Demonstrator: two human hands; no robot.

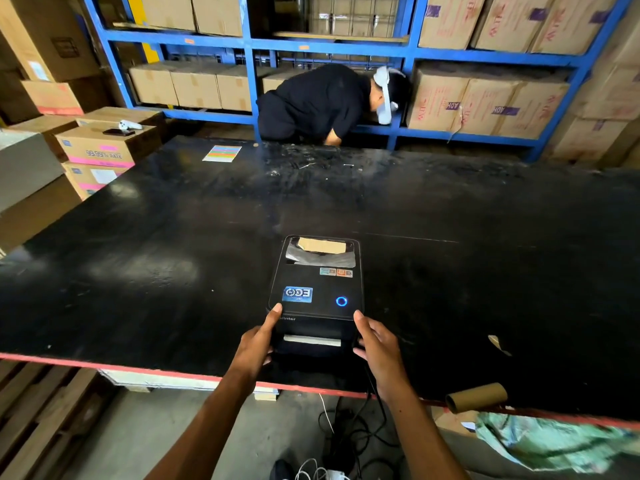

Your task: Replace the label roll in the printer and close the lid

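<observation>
Hands, left (255,344) and right (375,342), grip closed printer (315,292) at its front sides.

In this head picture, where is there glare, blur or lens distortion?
Head view: soft glare patches lie on the black table at left; the green bag at bottom right is smeared by blur; the wide lens bends the blue rack outward; the printer and both hands look sharp.

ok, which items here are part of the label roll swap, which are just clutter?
Job:
label printer, lid down
left hand and right hand on its front corners
cardboard roll core

Lying about:
colour-striped sheet
paper scrap
white controller
green bag
</observation>
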